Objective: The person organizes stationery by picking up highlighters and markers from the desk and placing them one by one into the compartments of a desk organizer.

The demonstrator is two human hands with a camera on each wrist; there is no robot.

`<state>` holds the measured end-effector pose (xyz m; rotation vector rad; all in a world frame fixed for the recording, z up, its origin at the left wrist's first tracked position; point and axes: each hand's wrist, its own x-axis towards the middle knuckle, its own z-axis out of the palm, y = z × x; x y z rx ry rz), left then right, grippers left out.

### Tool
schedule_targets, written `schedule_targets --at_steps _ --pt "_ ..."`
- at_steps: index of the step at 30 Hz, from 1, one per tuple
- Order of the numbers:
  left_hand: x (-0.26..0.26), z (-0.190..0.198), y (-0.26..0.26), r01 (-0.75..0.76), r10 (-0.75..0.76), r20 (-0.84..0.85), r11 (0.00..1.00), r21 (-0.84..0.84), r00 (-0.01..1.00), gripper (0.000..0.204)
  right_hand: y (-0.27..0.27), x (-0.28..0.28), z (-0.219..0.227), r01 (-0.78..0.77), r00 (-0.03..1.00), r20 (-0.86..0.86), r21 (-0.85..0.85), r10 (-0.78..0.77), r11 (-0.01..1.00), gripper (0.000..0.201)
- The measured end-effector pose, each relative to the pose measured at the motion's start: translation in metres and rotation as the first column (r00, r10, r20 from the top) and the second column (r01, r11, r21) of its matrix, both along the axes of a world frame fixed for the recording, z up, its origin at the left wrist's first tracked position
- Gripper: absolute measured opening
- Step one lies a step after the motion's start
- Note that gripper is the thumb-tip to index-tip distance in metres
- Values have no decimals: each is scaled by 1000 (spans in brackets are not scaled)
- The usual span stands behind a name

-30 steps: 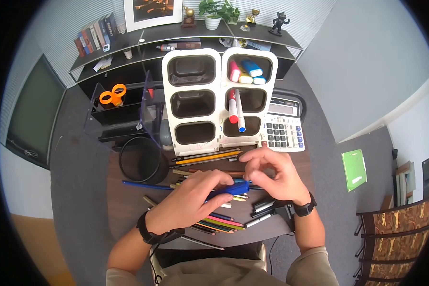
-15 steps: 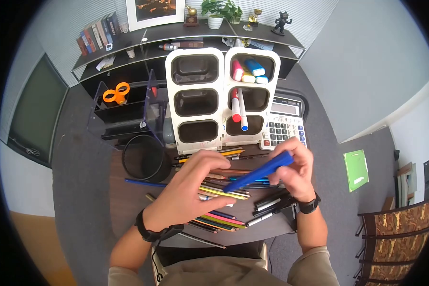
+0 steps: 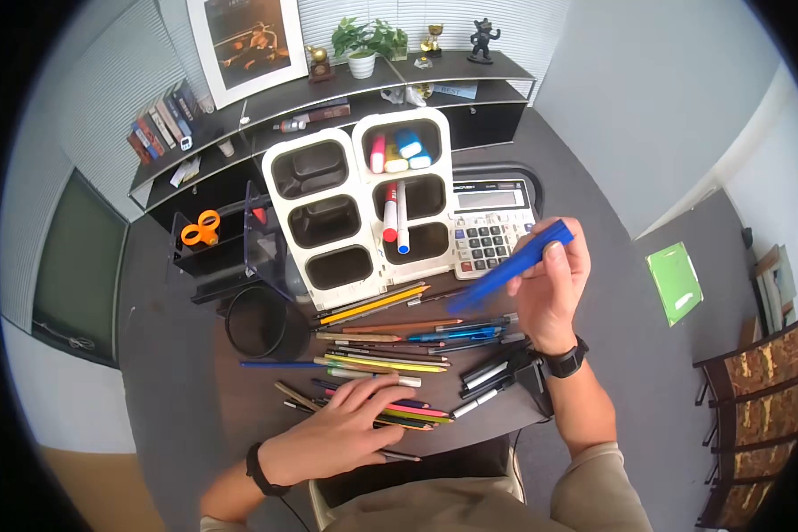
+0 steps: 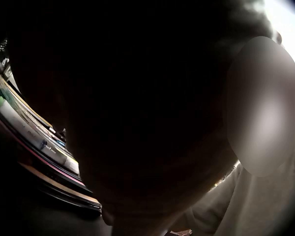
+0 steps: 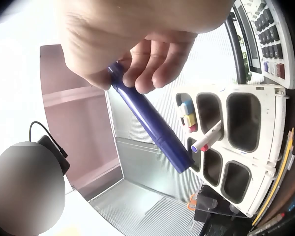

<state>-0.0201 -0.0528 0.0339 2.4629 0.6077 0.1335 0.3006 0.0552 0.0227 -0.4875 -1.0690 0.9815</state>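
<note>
**Sorting desk stationery — blue marker being held aloft, most items not yet stowed**

Sorting is judged to be at an early stage. A blue marker (image 3: 512,264) is being held up in the air by the right hand (image 3: 551,288), above the desk (image 3: 257,403) and just in front of the calculator (image 3: 490,232). It is being gripped at its upper end by curled fingers (image 5: 152,61) and thumb, with the barrel slanting down and away toward the left hand's side.

The white organiser (image 3: 363,206), lying beyond both hands, is being filled only in part: highlighters (image 3: 399,149) are sitting in one far compartment, and two markers (image 3: 395,217) are leaning in the one below. The three compartments on the left hand's side are being left unfilled. A spread of pencils and pens (image 3: 390,350) is lying loose between the two hands, and a few black pens (image 3: 486,381) are lying just below the right wrist. By this judgement, a handful of items is stowed and the bulk is being left for later.

The left hand (image 3: 332,434) is being rested palm down on the near edge of the pencil spread, fingers extended and slightly apart, nothing being gripped. Its wrist view is almost wholly dark, so finer detail of its fingers cannot be told there. The right forearm is being raised, wrist cocked, a watch (image 3: 563,363) being worn on it.
</note>
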Motion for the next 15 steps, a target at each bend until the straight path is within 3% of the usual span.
schedule_targets --at_steps 4,7,12,13,15 --pt "-1 -2 7 -50 50 2 999 13 999 35 6 1 3 187 980 41 129 -194 974 27" --pt "-3 0 14 -89 89 -25 996 -9 996 33 2 -2 6 200 976 80 59 -204 978 26" --pt "-1 6 22 -83 84 -72 996 12 994 43 2 -8 3 180 940 288 34 -182 983 40" --pt "2 5 26 -93 93 -11 995 -35 996 43 3 -10 4 182 941 285 36 -184 983 40" --pt "7 2 35 -98 102 49 992 -84 994 43 5 -15 7 273 852 460 19 -251 962 36"
